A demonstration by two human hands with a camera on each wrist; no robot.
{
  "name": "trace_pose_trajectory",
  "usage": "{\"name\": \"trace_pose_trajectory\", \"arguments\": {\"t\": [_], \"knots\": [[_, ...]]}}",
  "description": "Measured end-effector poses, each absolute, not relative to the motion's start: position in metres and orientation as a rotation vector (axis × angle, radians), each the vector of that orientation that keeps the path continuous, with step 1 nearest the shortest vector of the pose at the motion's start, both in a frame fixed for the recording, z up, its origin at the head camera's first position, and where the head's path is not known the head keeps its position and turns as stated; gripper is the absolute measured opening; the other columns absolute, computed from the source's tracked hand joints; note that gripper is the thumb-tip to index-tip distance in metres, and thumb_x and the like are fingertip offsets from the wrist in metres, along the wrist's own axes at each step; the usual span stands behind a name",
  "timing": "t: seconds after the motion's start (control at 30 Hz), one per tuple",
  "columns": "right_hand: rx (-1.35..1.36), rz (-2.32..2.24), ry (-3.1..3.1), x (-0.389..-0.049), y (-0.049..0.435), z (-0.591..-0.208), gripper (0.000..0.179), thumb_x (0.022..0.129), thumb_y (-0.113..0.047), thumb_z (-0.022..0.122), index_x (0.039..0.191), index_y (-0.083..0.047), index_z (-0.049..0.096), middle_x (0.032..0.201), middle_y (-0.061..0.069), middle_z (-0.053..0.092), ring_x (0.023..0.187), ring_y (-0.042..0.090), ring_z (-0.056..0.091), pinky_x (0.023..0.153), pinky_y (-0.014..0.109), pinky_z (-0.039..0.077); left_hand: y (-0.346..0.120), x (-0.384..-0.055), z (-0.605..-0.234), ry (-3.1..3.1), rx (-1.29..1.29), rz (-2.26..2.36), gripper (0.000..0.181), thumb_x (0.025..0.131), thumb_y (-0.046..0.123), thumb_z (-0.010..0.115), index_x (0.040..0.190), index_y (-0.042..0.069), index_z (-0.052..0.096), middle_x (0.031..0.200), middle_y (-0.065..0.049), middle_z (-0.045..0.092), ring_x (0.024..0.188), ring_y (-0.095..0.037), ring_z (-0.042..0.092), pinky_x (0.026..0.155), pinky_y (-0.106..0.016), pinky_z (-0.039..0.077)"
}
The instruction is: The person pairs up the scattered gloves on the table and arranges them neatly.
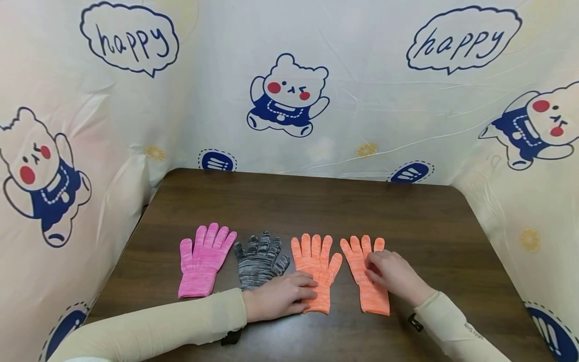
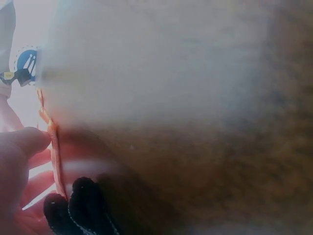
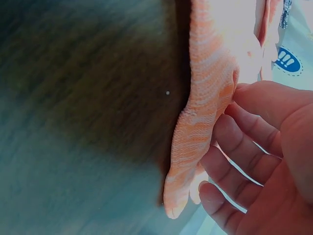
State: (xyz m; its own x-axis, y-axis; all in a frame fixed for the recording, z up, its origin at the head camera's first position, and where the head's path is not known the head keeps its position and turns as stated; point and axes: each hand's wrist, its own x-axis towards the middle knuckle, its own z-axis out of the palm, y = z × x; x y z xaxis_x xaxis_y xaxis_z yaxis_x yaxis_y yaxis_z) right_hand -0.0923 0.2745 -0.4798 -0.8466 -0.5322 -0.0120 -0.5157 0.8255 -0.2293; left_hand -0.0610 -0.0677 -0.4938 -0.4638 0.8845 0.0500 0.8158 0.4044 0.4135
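Observation:
Two orange knitted gloves lie flat on the dark table in the head view. My left hand (image 1: pixel 282 295) rests on the left orange glove (image 1: pixel 316 266), its fingertips over the lower palm near the cuff. On the right orange glove (image 1: pixel 373 294), my right hand (image 1: pixel 393 274) touches the palm side with loosely bent fingers, hiding the glove's thumb. The right wrist view shows thumb and fingertips against the orange fabric (image 3: pixel 200 127). Left of these lies a grey-black striped glove (image 1: pixel 259 261), its lower part behind my left hand. A pink glove (image 1: pixel 205 261) is farthest left.
The brown wooden table (image 1: pixel 289 201) has rounded far corners. A pale curtain (image 1: pixel 362 100) with printed bears and "happy" bubbles surrounds it on three sides. Dark straps show at both wrists, below the light sleeves (image 1: pixel 181 317).

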Motion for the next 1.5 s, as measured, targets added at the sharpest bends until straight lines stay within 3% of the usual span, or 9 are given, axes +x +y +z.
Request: {"name": "trace_pose_trajectory", "arguments": {"t": [0.43,0.63,0.83,1.03,1.2,1.5], "knots": [[-0.804,-0.362,2.917,-0.094,0.277,-0.478,0.020,0.090,-0.020,0.082,0.085,-0.023,0.063,0.073,-0.014,0.049,0.068,0.006,0.042,0.067,0.032,0.042,-0.062,-0.066,-0.492,2.489,1.615,0.451,0.027,0.105,0.028,0.064,0.129,0.019,0.070,0.140,-0.003,0.062,0.135,-0.017,0.054,0.114,-0.032,0.044],[-0.708,-0.416,2.908,-0.105,0.282,-0.468,0.014,0.092,-0.019,0.080,0.088,-0.019,0.067,0.072,-0.012,0.051,0.065,0.007,0.044,0.060,0.026,0.043,-0.054,-0.073,-0.478,2.501,1.737,0.267,0.014,0.104,0.029,0.064,0.113,0.022,0.073,0.127,0.002,0.065,0.118,-0.012,0.059,0.095,-0.028,0.052],[-0.608,-0.469,2.877,-0.125,0.291,-0.461,0.009,0.093,-0.014,0.077,0.095,-0.015,0.068,0.079,-0.006,0.056,0.067,0.010,0.050,0.059,0.026,0.049,-0.041,-0.074,-0.472,2.570,1.762,0.192,0.013,0.105,0.031,0.062,0.106,0.026,0.073,0.112,0.007,0.064,0.101,-0.009,0.058,0.081,-0.026,0.049],[-0.557,-0.452,2.865,-0.146,0.299,-0.459,0.011,0.094,-0.014,0.077,0.102,-0.012,0.070,0.092,0.002,0.062,0.077,0.017,0.056,0.072,0.038,0.058,-0.019,-0.067,-0.476,2.574,1.854,0.140,0.015,0.105,0.037,0.061,0.111,0.029,0.072,0.113,0.010,0.064,0.103,-0.008,0.058,0.080,-0.023,0.044],[-0.603,-0.407,2.841,-0.160,0.302,-0.462,0.016,0.096,-0.016,0.075,0.110,-0.009,0.070,0.102,0.008,0.064,0.083,0.021,0.060,0.081,0.048,0.060,0.001,-0.062,-0.477,2.551,1.913,0.096,0.017,0.105,0.040,0.061,0.114,0.031,0.071,0.113,0.011,0.063,0.101,-0.006,0.056,0.077,-0.021,0.041],[-0.600,-0.477,2.757,-0.172,0.300,-0.467,0.015,0.101,-0.022,0.070,0.111,-0.011,0.071,0.100,0.005,0.063,0.082,0.017,0.059,0.075,0.041,0.057,0.040,-0.058,-0.481,2.575,1.976,0.029,0.018,0.106,0.047,0.058,0.111,0.034,0.069,0.105,0.014,0.060,0.097,-0.004,0.055,0.078,-0.020,0.042]]}}
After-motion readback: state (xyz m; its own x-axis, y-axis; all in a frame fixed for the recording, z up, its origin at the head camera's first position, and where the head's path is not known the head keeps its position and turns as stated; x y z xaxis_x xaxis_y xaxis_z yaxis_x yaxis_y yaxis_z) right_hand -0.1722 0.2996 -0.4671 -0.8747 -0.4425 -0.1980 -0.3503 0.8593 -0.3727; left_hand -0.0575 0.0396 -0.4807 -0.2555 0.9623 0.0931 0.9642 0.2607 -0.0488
